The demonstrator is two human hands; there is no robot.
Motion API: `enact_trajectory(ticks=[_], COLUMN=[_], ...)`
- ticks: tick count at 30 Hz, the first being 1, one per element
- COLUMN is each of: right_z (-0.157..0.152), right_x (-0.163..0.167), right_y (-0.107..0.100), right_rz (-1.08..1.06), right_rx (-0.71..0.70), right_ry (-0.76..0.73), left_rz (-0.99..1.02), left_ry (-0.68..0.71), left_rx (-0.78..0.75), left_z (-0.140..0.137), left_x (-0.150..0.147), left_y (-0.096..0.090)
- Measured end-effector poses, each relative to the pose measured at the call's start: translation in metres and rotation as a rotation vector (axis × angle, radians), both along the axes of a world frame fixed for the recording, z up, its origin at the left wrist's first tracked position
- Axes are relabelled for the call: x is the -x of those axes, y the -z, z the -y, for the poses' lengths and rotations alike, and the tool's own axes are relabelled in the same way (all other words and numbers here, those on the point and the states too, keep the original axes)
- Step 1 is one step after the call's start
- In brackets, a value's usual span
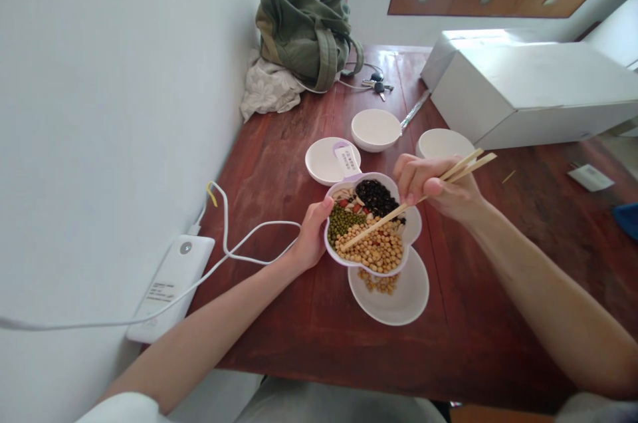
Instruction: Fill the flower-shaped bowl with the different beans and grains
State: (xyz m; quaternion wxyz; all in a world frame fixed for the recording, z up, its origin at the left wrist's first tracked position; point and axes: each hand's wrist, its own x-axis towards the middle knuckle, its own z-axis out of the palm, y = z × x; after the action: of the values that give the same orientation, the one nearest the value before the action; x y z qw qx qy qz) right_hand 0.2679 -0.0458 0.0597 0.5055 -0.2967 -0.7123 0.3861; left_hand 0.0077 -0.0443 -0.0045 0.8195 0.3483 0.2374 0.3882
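My left hand point(315, 230) grips the left rim of a flower-shaped divided dish point(413, 227) with a pale purple edge. Soybeans point(375, 250), green mung beans point(341, 223), black beans point(376, 197) and some red and pale seeds lie in it. In my right hand point(436, 183) is a pair of wooden chopsticks point(391, 215), their tips resting among the soybeans. Below the dish's near edge, a white bowl point(399, 306) holds some soybeans; the dish hides its far part.
Farther back stand white bowls point(376, 130), point(319, 163), point(443, 140). A white box point(538, 84) stands right, a green bag point(306, 30) and keys point(379, 85) at the back. A power bank point(172, 283) with a white cable point(259, 223) lies left by the wall.
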Motion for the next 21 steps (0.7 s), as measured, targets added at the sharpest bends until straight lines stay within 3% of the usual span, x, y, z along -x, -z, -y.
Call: enact_trajectory(ticks=[4,11,16,21], right_z=[0.000,-0.006,-0.006,0.004], right_x=[-0.002,-0.014,-0.005,-0.020], right_y=[-0.007,0.002,0.004,0.004], right_rz=[0.025,-0.084,-0.043,-0.047], right_rx=[0.040,0.086,0.101,0.096], right_ry=[-0.095,-0.007,-0.067,-0.065], left_rz=[-0.007,-0.025,-0.030,-0.049], left_ry=[0.004,-0.011,-0.005,-0.012], left_rx=[-0.016,0.008,0.010,-0.004], left_z=[0.000,0.000,-0.001,-0.001], left_x=[0.000,0.001,0.001,0.002], left_y=[0.000,0.000,0.000,0.002])
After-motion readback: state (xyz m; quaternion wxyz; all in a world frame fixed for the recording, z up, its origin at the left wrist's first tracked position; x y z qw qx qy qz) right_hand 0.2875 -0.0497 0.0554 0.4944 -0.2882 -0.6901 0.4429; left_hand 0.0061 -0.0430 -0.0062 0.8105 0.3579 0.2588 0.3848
